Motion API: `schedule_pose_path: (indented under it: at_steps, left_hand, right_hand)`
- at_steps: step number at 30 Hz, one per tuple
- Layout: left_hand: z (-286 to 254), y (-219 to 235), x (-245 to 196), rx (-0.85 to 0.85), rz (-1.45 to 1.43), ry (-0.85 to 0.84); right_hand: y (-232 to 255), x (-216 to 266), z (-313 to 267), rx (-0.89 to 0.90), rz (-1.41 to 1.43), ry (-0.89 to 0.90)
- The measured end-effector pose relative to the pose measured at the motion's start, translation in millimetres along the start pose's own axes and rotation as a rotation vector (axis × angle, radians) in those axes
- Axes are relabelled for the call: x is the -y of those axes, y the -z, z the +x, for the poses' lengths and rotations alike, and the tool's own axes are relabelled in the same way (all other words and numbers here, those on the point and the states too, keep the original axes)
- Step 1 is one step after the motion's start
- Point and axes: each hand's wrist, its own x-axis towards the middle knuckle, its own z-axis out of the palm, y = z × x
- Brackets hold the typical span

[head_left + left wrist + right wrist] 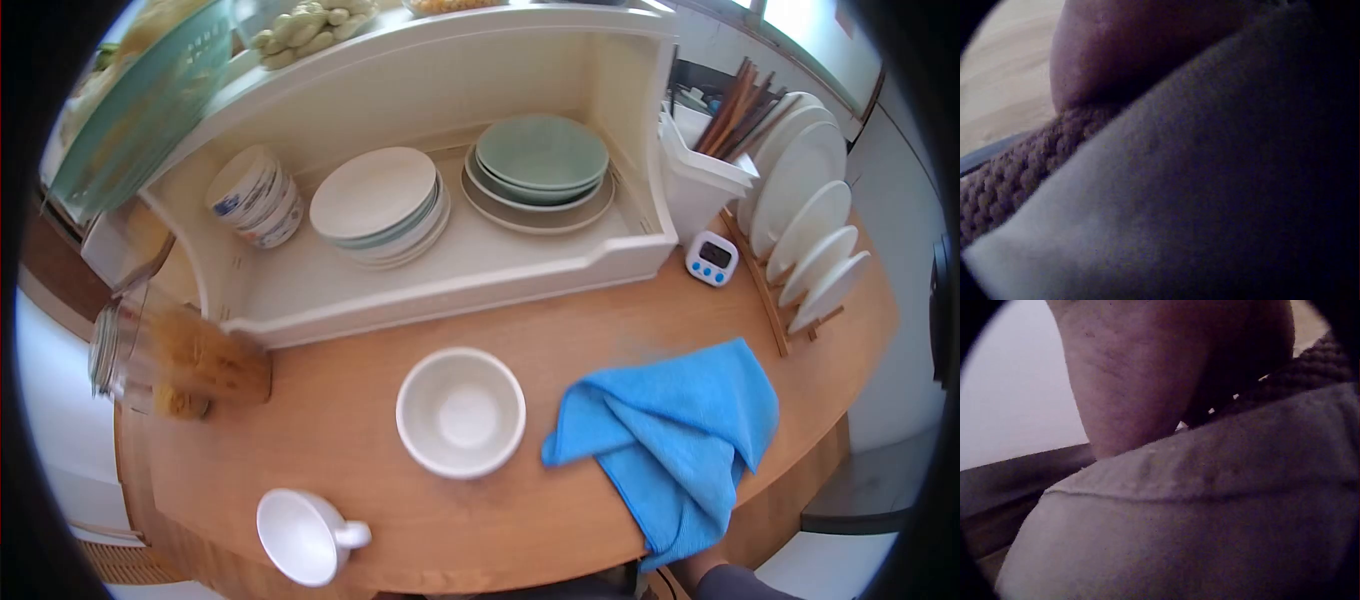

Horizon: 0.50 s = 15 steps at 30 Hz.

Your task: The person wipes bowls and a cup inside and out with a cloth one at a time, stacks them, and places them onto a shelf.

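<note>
A white bowl (461, 413) stands upright mid-table in the head view. Left of it and nearer the front edge, a white cup (308, 537) lies tipped with its handle to the right. A crumpled blue cloth (672, 440) is spread to the bowl's right. My right hand (694, 570) shows only in part at the table's front edge, just below the cloth; the right wrist view has its bare skin against a pale fabric. In the left wrist view, part of my left hand (1129, 47) shows beside a brown knitted texture (1029, 172). Fingers of both hands are hidden.
A cream shelf (440, 305) at the back holds stacked bowls (258, 200), white plates (375, 195) and green dishes (543, 150). Glass jars (210, 360) stand left. At right are a white timer (712, 258), a chopstick holder (700, 180) and a plate rack (765, 290).
</note>
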Motion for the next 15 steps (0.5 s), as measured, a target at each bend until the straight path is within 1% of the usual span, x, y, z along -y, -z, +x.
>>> schedule_pose_path:
  at_steps: [1,2,3,5,6,8,10,11,12,13,15]
  left_hand:
    - [1.7,11.1,-13.4,-0.003,-0.005,0.001]
    - [9.1,31.3,-41.8,-0.018,-0.005,-0.020]
    - [9.4,46.3,-59.1,-0.028,-0.008,-0.027]
    - [-7.0,53.3,-52.0,-0.020,-0.015,0.010]
    - [-16.2,47.5,-38.8,-0.016,-0.028,0.027]
    - [-32.1,36.9,-30.9,-0.007,-0.036,0.029]
    - [-17.1,42.8,-59.0,-0.037,-0.051,-0.059]
    - [-15.3,36.7,-55.1,-0.046,-0.065,-0.083]
    - [-16.9,23.4,-39.2,-0.052,-0.090,-0.092]
    - [-10.7,15.9,-34.1,-0.064,-0.111,-0.120]
    - [-15.0,1.9,-8.3,-0.084,-0.140,-0.148]
  right_hand:
    - [3.9,13.8,8.1,0.002,0.006,-0.007]
    - [13.7,39.1,27.8,-0.009,0.015,0.007]
    - [18.5,57.8,37.7,-0.012,0.024,0.010]
    - [6.9,57.7,22.1,0.009,0.044,-0.038]
    - [1.9,53.0,10.0,0.023,0.044,-0.060]
    - [-1.3,46.1,-21.7,0.017,0.053,-0.088]
    - [14.3,67.2,-8.9,-0.032,0.048,-0.027]
    - [13.5,66.2,-12.0,-0.041,0.041,-0.014]
    - [9.6,59.0,-19.6,-0.038,0.028,-0.010]
    - [8.7,56.5,-18.1,-0.046,0.016,0.009]
    - [-9.1,41.3,-32.3,-0.048,0.008,0.026]
